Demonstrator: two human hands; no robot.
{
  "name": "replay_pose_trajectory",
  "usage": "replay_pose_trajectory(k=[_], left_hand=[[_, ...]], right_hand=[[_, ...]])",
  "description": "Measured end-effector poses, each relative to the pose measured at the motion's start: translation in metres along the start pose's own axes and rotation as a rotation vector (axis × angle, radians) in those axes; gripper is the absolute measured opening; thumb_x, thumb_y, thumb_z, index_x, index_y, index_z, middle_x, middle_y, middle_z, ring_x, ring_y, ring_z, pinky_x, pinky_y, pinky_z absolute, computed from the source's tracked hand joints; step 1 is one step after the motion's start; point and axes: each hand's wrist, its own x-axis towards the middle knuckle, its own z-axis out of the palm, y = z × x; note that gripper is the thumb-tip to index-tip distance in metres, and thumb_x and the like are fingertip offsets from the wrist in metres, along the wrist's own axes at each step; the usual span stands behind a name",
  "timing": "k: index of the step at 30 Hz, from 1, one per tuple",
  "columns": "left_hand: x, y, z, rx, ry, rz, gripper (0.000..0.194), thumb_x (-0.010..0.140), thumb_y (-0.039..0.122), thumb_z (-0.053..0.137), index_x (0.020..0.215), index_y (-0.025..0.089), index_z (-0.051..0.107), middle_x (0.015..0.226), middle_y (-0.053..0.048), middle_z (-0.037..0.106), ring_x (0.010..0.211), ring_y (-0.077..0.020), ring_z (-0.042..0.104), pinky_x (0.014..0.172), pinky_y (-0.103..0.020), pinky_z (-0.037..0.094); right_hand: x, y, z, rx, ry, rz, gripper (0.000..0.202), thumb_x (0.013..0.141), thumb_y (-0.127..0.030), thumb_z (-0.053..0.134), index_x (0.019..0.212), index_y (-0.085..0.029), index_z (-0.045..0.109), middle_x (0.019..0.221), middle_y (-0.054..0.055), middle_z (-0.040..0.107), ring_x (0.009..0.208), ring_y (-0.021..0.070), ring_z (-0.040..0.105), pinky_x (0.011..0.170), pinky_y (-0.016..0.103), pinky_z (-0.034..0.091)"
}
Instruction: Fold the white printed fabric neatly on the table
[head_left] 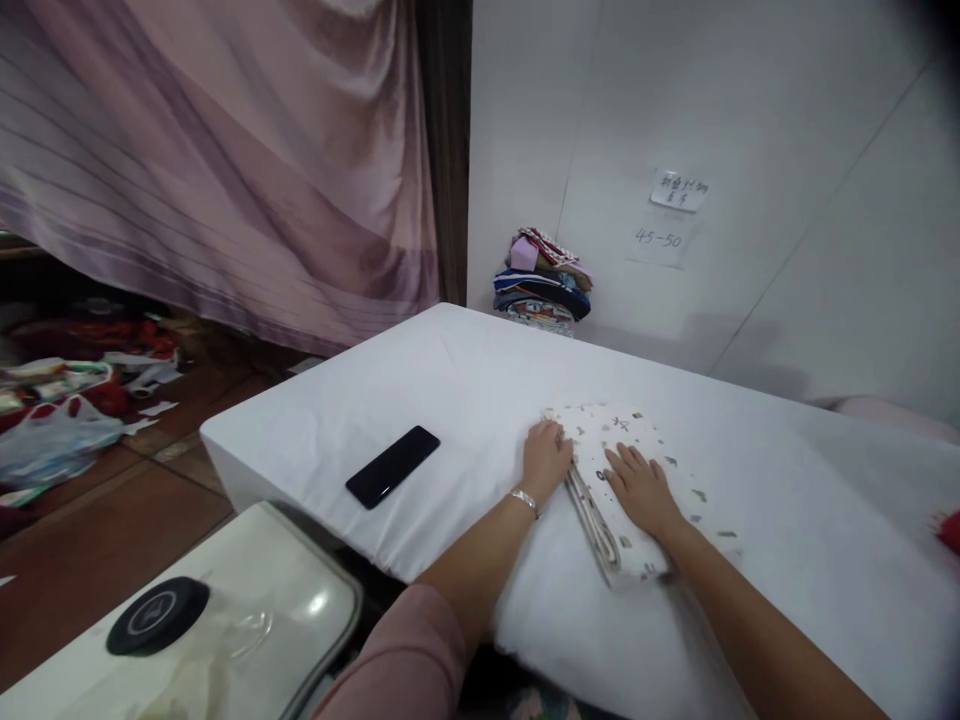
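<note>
A white-covered tabletop (465, 400) stands against a pale wall, with a mauve curtain (225, 170) hanging beyond its far left corner. One folded cloth (637, 470), white with small dark printed marks, lies flat on the tabletop under both hands; its long axis runs from the far left to the near right, and its stacked folded edges show along the side facing the left hand. The left hand (546, 458) has a loose, mostly open grip: fingers slightly curled, resting on the cloth's far left corner and that layered edge, closed around nothing. A bracelet (525, 498) sits on its wrist. The right hand (639, 488) lies palm down, fingers spread flat on top of the cloth, pressing rather than gripping. Well to the left of the left hand lies one black phone (392, 466), screen dark, lying slantwise on the tabletop. Far beyond both hands, at the wall, is one stack of folded fabrics (541, 280) in mixed colours. Two paper notes (679, 190) are stuck on the wall above the right hand
</note>
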Motion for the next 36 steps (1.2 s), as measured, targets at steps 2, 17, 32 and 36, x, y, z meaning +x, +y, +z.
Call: replay_pose_trajectory(k=[2, 17, 32, 36], left_hand=[[0.016, 0.000, -0.002, 0.064, -0.008, -0.146, 0.030, 0.079, 0.035, 0.056, 0.104, 0.019, 0.059, 0.113, -0.009, 0.059, 0.111, -0.0236, 0.049, 0.095, -0.035, 0.038], [0.053, -0.003, 0.000, 0.233, -0.099, -0.196, 0.037, 0.074, 0.039, 0.060, 0.105, 0.020, 0.055, 0.113, -0.008, 0.054, 0.109, -0.0235, 0.047, 0.090, -0.034, 0.036], [0.054, -0.003, 0.002, 0.240, -0.084, -0.045, 0.009, 0.075, 0.022, 0.058, 0.081, 0.021, 0.051, 0.090, -0.003, 0.061, 0.092, -0.0203, 0.053, 0.082, -0.034, 0.036], [0.061, -0.005, -0.001, 0.142, -0.106, -0.093, 0.004, 0.080, 0.025, 0.053, 0.079, 0.022, 0.050, 0.077, 0.001, 0.062, 0.078, -0.0169, 0.057, 0.079, -0.031, 0.038]], right_hand=[[0.000, -0.001, 0.002, -0.010, 0.016, -0.008, 0.049, 0.095, -0.038, 0.024, 0.138, -0.023, 0.042, 0.148, 0.006, 0.033, 0.137, 0.0244, 0.026, 0.107, 0.050, 0.023], [-0.001, 0.000, 0.007, 0.028, 0.078, -0.032, 0.049, 0.094, -0.040, 0.025, 0.136, -0.023, 0.045, 0.147, 0.006, 0.036, 0.136, 0.0248, 0.027, 0.108, 0.050, 0.022], [-0.002, -0.002, 0.007, 0.020, 0.110, -0.032, 0.047, 0.094, -0.039, 0.027, 0.134, -0.023, 0.047, 0.145, 0.006, 0.038, 0.135, 0.0249, 0.029, 0.107, 0.050, 0.024], [-0.001, -0.002, 0.003, 0.048, 0.074, -0.018, 0.048, 0.094, -0.039, 0.026, 0.135, -0.023, 0.045, 0.147, 0.005, 0.036, 0.136, 0.0244, 0.027, 0.108, 0.050, 0.022]])
